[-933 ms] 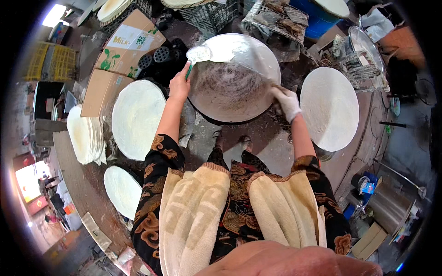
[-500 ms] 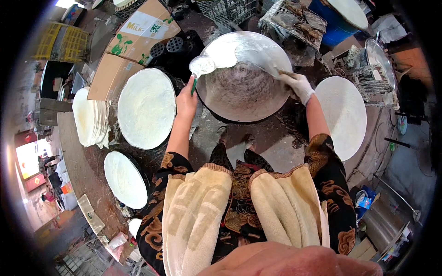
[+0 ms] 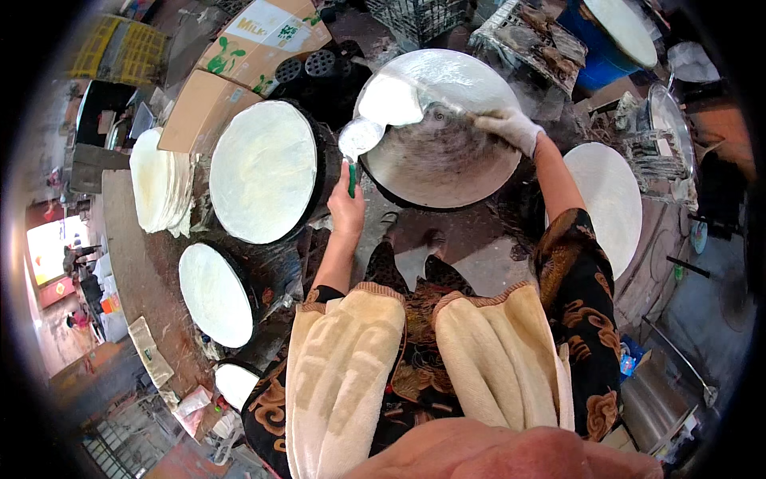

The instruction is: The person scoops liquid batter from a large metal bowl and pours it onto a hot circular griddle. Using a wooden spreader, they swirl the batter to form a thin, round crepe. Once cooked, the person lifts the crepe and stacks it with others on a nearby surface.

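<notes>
Left hand: the bare left hand (image 3: 347, 209), just outside 8 o'clock of the griddle, was curled closed round the green handle of a ladle (image 3: 361, 137).
Ladle: its white-coated bowl overlapped the griddle's rim at 9 o'clock; whether they touched could not be told.
Griddle: the round griddle (image 3: 439, 164) lay ahead, at 12 o'clock from the person.
Batter: a white pool of batter (image 3: 391, 100) sat towards 10 o'clock on it.
Right hand: the white-gloved right hand (image 3: 511, 130), at 3 o'clock, was closed on a thin, blurred spreader (image 3: 448, 104) pointing towards 10.
Surroundings: a cardboard box (image 3: 209, 108) stood beyond 10 o'clock, a blue drum (image 3: 594, 70) beyond 2.
</notes>
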### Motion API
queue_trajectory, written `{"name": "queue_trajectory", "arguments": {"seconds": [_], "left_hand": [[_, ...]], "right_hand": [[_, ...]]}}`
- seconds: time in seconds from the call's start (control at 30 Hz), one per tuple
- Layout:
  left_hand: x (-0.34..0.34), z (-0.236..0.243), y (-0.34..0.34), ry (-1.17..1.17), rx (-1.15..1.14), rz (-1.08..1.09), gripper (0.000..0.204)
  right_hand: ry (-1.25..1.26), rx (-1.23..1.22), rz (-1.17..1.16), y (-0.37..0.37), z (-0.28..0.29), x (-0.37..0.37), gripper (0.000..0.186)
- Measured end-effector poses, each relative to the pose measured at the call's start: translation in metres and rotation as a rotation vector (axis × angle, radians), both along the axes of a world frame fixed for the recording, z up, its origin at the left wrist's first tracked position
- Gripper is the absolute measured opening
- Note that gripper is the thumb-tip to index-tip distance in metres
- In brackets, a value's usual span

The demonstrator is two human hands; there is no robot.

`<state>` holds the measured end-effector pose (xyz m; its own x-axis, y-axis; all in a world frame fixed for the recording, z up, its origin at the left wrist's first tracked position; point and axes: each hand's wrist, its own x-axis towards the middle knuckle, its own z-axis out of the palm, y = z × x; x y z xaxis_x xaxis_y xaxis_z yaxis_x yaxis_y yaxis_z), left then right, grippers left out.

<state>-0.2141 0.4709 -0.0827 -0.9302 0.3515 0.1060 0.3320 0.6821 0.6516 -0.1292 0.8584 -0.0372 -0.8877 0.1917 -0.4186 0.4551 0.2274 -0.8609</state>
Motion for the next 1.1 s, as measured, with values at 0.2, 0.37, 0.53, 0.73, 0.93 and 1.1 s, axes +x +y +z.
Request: {"name": "queue_trajectory", "arguments": {"seconds": [0.2, 0.37, 0.53, 0.73, 0.93, 1.1], "left_hand": [[0.029, -0.012, -0.029, 0.033, 0.112, -0.006, 0.059], [0.052, -0.007, -0.05, 0.014, 0.124, -0.132, 0.061], [0.071, 0.016, -0.045, -0.104, 0.227, -0.311, 0.06], [0.069, 0.014, -0.046, -0.411, 0.361, -0.448, 0.054], [0.025, 0.097, -0.031, -0.724, 0.866, -0.041, 0.041], [-0.013, 0.137, -0.061, -0.659, 1.298, 0.037, 0.029]], "right_hand": [[-0.123, -0.188, 0.135, -0.003, 0.014, 0.007, 0.046], [-0.058, -0.229, 0.073, 0.026, 0.018, -0.028, 0.045], [-0.414, -0.241, 0.355, 0.041, 0.044, -0.019, 0.043], [-0.279, -0.048, 0.237, 0.092, 0.032, -0.017, 0.056], [-0.427, -0.175, 0.268, 0.04, 0.022, -0.024, 0.05], [-0.329, -0.125, 0.397, 0.083, 0.044, 0.0, 0.046]]}}
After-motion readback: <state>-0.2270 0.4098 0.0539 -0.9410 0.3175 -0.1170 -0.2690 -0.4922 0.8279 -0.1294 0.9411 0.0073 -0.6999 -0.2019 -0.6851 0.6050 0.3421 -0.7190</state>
